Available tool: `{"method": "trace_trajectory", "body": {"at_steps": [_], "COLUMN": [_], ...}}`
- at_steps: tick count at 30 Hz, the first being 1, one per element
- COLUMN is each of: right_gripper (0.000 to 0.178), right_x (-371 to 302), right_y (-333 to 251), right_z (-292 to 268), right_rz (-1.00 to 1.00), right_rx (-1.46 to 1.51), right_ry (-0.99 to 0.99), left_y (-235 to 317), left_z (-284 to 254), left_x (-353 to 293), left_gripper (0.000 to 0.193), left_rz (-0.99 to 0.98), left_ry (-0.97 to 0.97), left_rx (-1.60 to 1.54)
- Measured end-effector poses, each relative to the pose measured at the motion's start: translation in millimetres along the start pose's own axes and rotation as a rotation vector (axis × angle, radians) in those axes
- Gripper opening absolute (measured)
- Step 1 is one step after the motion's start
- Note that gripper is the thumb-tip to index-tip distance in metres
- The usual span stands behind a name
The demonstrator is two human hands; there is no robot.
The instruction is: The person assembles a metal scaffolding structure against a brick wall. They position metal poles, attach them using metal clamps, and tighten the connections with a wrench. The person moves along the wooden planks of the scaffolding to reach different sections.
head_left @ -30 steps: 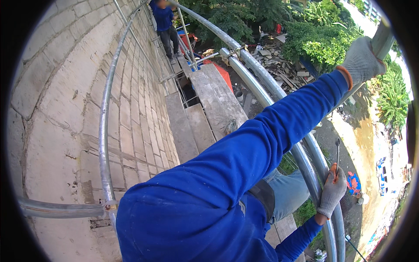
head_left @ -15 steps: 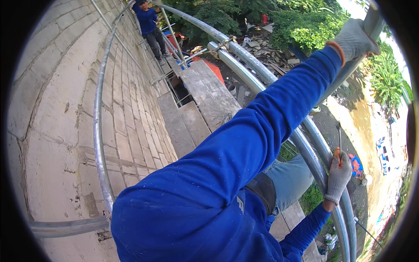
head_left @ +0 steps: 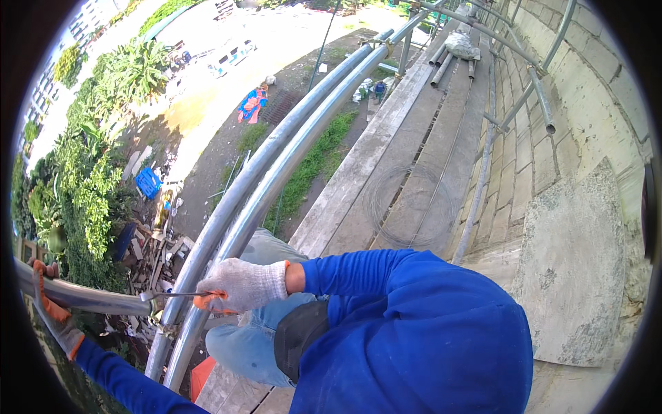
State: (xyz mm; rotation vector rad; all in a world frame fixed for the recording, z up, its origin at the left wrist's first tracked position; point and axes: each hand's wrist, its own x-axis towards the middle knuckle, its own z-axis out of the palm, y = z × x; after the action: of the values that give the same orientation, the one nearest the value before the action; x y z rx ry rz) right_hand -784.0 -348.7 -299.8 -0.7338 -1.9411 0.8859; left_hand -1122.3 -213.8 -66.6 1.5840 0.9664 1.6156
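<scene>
Left hand (head_left: pixel 56 314): curled around pipe (head_left: pixel 103 294), eight o'clock.
Right hand (head_left: pixel 243 284): closed on wrench (head_left: pixel 176 294), its head toward nine o'clock.

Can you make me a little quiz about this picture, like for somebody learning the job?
1. Pick one: what does the right hand hold?
A) a paintbrush
B) a wrench
C) a bucket

2. True or false: the left hand touches a metal pole.

3. Fill the gap: the person's sleeves are the colour ____.

Key: 1. B; 2. true; 3. blue.
</scene>
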Motion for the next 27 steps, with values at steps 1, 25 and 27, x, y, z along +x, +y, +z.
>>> {"method": "trace_trajectory", "body": {"at_steps": [1,25,27], "right_gripper": [0.02,0.05,0.05], "right_x": [-13.4,-51.7,-14.1], "right_y": [11.4,20.9,4.8], "right_z": [12.6,18.0,-0.7], "right_rz": [0.004,0.409,0.318], "right_rx": [-0.112,0.481,0.372], "right_ry": [-0.082,-0.054,-0.073], "left_y": [-1.0,11.3,15.0], "left_z": [7.1,-7.9,-17.0], "left_x": [-19.8,-19.2,-37.8], "left_gripper": [0.045,0.028,0.029], "left_rz": [-0.008,0.073,0.09], "left_ry": [-0.01,0.131,0.195], "left_rx": [-0.031,0.004,0.06]}}
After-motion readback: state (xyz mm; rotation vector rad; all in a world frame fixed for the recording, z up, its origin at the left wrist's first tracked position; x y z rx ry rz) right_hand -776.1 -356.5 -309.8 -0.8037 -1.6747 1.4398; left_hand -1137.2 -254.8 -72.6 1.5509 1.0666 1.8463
